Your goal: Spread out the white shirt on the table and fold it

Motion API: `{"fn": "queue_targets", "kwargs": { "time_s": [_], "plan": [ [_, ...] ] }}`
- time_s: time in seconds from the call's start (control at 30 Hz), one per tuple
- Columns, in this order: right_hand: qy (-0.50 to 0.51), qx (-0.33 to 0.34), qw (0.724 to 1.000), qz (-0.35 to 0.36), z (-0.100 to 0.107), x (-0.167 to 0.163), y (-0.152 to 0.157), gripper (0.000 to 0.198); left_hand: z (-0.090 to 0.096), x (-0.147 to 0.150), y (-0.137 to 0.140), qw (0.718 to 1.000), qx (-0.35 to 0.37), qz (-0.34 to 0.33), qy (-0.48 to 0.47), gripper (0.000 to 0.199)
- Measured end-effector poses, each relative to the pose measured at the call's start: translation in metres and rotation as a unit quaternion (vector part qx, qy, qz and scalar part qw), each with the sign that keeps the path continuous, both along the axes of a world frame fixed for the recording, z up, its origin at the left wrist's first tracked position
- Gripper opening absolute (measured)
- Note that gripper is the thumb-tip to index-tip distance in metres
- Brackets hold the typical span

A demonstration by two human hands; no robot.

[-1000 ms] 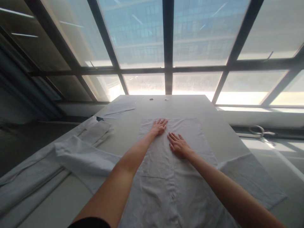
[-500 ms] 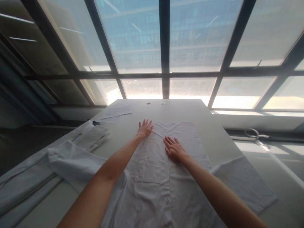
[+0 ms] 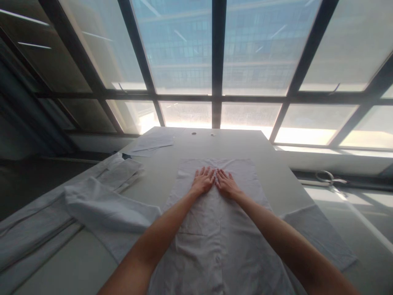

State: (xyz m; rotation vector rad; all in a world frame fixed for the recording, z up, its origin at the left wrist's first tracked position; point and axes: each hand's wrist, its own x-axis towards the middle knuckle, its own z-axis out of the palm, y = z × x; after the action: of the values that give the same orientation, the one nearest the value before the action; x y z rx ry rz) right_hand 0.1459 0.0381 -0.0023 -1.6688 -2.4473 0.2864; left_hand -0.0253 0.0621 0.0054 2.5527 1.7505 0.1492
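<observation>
A white button-up shirt [image 3: 199, 254] lies spread on the white table [image 3: 242, 143], its hem end toward the window and its button strip running down the middle. My left hand [image 3: 204, 180] rests flat on the cloth just left of that strip, fingers stretched out. Flat beside it, almost touching, lies my right hand [image 3: 226, 184], its fingers also extended. Neither hand grips anything. Sleeves stick out on both sides, the right one [image 3: 319, 235] flat near the table's edge. Part of the shirt is hidden under my forearms.
Several folded white garments [image 3: 37, 217] lie along the left edge of the table. Sheets of paper [image 3: 152, 143] are at the far left corner. A large window [image 3: 184, 49] stands behind the table. At right, a roll-like ring [image 3: 324, 177] sits on the sill.
My left hand has moved right and slightly nearer, from the shirt's upper left to the middle. My right hand has slid a little farther away. Both now lie side by side.
</observation>
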Motion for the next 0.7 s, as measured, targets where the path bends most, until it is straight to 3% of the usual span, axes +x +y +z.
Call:
{"fn": "queue_targets", "kwargs": {
  "time_s": [0.13, 0.43, 0.57, 0.7],
  "plan": [
    [-0.016, -0.006, 1.000, 0.003, 0.000, 0.011, 0.039, 0.064, 0.001, 0.002, -0.002, 1.000, -0.008, 0.009, -0.003, 0.059],
    [-0.065, -0.009, 0.993, -0.099, -0.001, 0.065, 0.100, 0.065, -0.005, 0.001, -0.001, 1.000, -0.012, 0.009, -0.003, 0.061],
    [-0.066, 0.011, 0.990, -0.123, 0.006, 0.077, 0.098, 0.064, -0.005, 0.000, -0.001, 1.000, -0.017, 0.012, -0.005, 0.061],
    [-0.041, 0.083, 0.990, -0.104, 0.013, 0.054, 0.061, 0.063, -0.004, 0.000, -0.002, 1.000, -0.014, 0.006, -0.008, 0.061]
  ]
}}
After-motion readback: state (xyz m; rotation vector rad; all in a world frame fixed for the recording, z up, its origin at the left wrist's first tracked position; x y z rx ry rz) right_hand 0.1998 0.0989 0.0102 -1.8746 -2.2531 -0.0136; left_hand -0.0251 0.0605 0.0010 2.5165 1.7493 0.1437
